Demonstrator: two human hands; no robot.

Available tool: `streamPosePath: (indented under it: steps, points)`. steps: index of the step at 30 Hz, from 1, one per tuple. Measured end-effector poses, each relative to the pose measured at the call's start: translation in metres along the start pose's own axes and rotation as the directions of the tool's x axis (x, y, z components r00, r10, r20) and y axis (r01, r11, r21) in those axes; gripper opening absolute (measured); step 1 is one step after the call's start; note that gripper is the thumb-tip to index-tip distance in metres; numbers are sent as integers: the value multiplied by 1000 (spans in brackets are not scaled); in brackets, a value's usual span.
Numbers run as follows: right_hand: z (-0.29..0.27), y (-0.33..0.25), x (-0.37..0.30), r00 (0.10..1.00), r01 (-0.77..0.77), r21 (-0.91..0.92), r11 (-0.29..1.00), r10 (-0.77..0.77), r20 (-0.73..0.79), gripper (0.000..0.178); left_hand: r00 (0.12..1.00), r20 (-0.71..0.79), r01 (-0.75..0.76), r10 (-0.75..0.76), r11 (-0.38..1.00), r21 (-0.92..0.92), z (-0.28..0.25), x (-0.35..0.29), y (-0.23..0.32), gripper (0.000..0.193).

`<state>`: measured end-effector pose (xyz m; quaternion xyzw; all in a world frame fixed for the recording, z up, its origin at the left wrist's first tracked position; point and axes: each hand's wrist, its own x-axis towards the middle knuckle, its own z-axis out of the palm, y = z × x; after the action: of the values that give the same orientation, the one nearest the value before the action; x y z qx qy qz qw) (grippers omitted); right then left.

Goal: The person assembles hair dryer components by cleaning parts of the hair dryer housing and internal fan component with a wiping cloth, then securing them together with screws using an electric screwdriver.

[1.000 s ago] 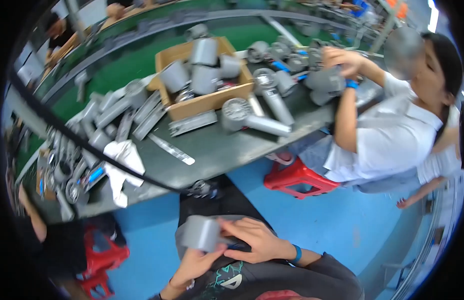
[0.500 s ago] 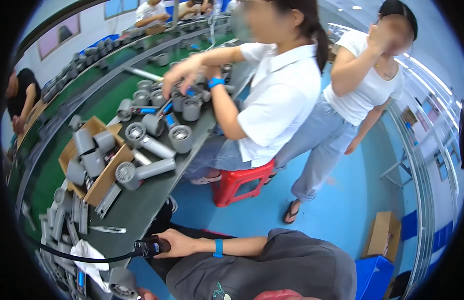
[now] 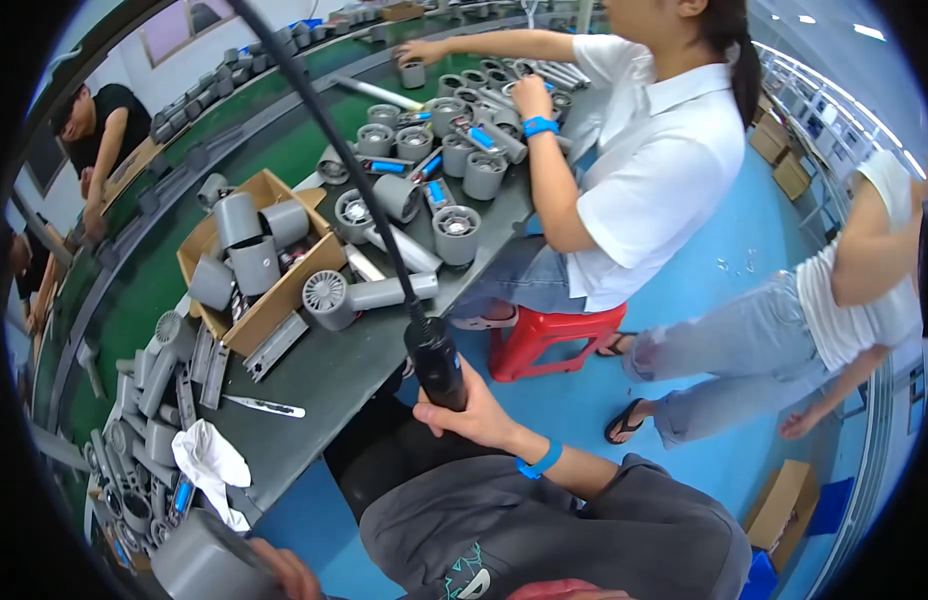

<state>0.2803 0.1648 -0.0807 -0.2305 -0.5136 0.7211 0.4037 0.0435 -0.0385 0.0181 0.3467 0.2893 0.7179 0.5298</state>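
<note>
My right hand point(image 3: 479, 410), with a blue wristband, is wrapped round a black corded electric screwdriver point(image 3: 436, 365) just off the table's edge. Its cable rises toward the upper left; its bit is not visible. At the bottom left, the fingers of my left hand point(image 3: 287, 570) curl against a large grey cylindrical housing point(image 3: 209, 560), tilted and partly cut off by the rim. A white cloth point(image 3: 212, 462) lies on the table beside that housing, with a blue cylindrical part point(image 3: 183, 495) next to it.
An open cardboard box point(image 3: 284, 285) of grey housings stands on the dark table point(image 3: 314, 375). White tweezers point(image 3: 266, 406) and piled grey parts point(image 3: 149, 400) lie nearby. A co-worker point(image 3: 654, 150) sits on a red stool point(image 3: 544, 340); another person point(image 3: 784, 310) stands at right.
The electric screwdriver has turned from lying sideways to upright, its cable now rising. The left hand's housing has come up closer. The seated co-worker now reaches across the belt.
</note>
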Motion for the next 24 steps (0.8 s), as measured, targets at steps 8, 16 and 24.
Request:
streamPosePath:
  steps: [8,16,24]
  points:
    - [5,3,12,998,5,-187,982,-16,-56,48,937,-26,-347,348,937,51,39,16,-3,39]
    - [3,21,19,999,-3,-569,822,24,29,57,492,776,-130,396,914,-384,20,85,3,32]
    - [5,31,24,992,-6,-483,875,-55,-112,51,919,378,-65,110,989,-131,25,48,12,46]
